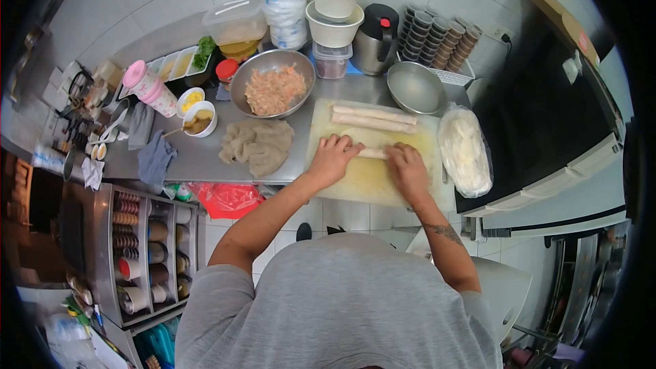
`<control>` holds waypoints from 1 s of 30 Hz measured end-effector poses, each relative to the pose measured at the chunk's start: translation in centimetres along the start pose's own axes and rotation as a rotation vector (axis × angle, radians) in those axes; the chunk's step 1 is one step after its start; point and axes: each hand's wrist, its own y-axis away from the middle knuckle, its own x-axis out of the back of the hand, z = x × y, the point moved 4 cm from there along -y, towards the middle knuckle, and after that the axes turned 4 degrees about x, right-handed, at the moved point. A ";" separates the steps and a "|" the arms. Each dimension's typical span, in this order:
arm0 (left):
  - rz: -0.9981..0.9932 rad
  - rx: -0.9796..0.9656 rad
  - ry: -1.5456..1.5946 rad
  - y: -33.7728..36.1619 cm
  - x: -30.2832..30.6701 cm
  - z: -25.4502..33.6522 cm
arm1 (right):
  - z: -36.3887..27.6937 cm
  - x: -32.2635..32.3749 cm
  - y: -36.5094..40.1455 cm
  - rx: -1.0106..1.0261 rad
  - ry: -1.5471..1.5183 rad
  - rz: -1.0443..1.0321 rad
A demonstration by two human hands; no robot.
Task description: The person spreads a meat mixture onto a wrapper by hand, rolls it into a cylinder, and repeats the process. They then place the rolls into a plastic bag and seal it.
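Both my hands press on a pale roll of wrapper lying across a white cutting board. My left hand covers its left end and my right hand covers its right end, fingers curled over it. Two finished rolls lie side by side at the board's far edge. A metal bowl of shredded filling stands behind the board on the left. A clear bag of white wrappers rests just right of the board.
A crumpled beige cloth lies left of the board. An empty metal bowl, a black kettle, stacked tubs with lemon halves, sauce cups and stacked small cups crowd the steel counter's back. A black appliance stands right.
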 end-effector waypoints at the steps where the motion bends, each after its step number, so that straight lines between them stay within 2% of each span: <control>1: -0.015 -0.010 0.019 -0.3 0.0 -0.2 | -0.7 0.0 -0.4 0.054 -0.016 -0.006; 3: -0.045 -0.028 0.052 -0.5 -0.1 -0.7 | -0.4 -0.9 -0.2 0.016 0.014 -0.021; 6: 0.068 -0.027 0.021 -0.5 0.1 -0.8 | 0.2 -1.8 -0.3 0.015 0.022 -0.047; 10: 0.103 -0.059 -0.088 0.5 0.1 0.0 | 0.9 -1.6 -1.1 0.008 -0.050 -0.111; 13: 0.110 -0.051 -0.053 0.1 -0.2 -0.7 | 1.3 -0.4 -1.5 -0.151 -0.217 -0.132; 16: 0.080 -0.047 -0.041 -0.4 -0.2 -1.2 | 4.2 -0.9 0.2 -0.273 -0.261 0.017; 19: 0.050 -0.027 -0.028 -0.8 -0.3 -1.4 | 4.4 -0.9 0.5 -0.252 -0.112 0.004; 22: -0.008 0.006 0.004 -1.4 -0.5 -1.9 | 2.5 -0.5 -0.3 -0.006 0.033 0.086; 27: -0.069 0.050 0.118 -2.1 -0.5 -2.6 | 1.9 -1.2 -0.8 0.025 -0.005 -0.007; 30: 0.098 0.026 0.056 -1.5 -0.1 -2.1 | 2.6 -1.3 -1.2 0.036 -0.024 -0.059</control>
